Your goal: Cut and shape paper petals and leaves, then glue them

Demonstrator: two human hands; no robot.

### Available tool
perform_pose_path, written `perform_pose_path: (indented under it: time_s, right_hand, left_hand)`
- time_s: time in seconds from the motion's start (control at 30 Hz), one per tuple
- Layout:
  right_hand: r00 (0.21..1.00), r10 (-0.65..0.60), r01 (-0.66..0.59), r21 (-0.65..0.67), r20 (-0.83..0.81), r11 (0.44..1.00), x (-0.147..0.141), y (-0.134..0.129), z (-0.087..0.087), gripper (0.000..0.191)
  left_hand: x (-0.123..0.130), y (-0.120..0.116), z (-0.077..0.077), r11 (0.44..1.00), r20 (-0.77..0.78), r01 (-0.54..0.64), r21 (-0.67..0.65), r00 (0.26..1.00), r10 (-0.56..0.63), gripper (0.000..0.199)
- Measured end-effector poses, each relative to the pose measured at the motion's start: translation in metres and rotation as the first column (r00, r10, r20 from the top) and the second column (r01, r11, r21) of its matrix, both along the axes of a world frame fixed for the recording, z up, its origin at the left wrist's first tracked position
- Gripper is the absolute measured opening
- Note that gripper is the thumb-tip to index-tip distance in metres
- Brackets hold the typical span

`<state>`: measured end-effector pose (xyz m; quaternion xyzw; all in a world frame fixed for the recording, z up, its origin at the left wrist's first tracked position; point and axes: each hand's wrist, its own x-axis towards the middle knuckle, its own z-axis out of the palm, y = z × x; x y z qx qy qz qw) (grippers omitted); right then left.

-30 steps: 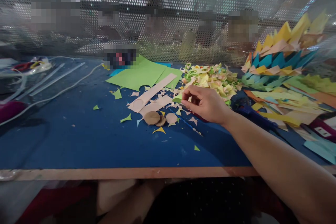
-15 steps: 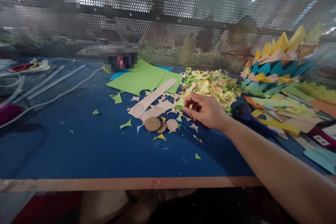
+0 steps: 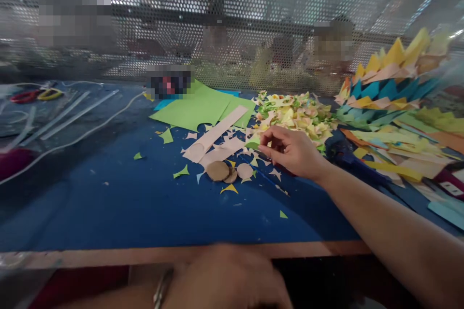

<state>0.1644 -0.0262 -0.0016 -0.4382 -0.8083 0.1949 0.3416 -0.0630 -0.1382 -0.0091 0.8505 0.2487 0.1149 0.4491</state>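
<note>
My right hand is closed in a pinch on a small green paper piece. It is above the table, beside a heap of small paper cuttings. My left hand, with a bracelet at the wrist, is low at the table's front edge; motion smears it and its fingers cannot be made out. Just left of my right hand lie a pale pink paper circle, two brown discs, pink paper strips and a thin blue stick.
Green paper sheets lie at the back. Left are scissors, clear sticks and a white cord. To the right are a dark blue glue gun, paper strips and stacked zigzag-edged paper. A perforated screen stands behind.
My left hand has come up into view from below the table edge. My right hand still pinches the green piece. The whole view has shifted slightly.
</note>
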Motion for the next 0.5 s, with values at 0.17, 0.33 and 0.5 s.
perform_pose_path:
  time_s: [0.17,0.33,0.5]
  right_hand:
    - [1.000,-0.020,0.020,-0.020,-0.016,1.000,0.000,-0.003,0.002,0.013]
    - [0.999,-0.044,0.045,-0.064,0.021,0.997,0.001,-0.004,0.006,0.013]
    - [0.998,-0.001,-0.005,-0.117,-0.056,0.993,0.001,-0.002,0.007,0.012]
  left_hand:
    - [0.004,0.069,0.039,0.865,0.297,-0.416,0.282,0.895,0.334,0.008]
    - [0.017,0.138,0.022,0.886,0.264,-0.435,0.159,0.884,0.386,0.030]
    - [0.020,0.157,0.003,0.940,0.320,-0.313,-0.133,0.884,0.340,0.032]
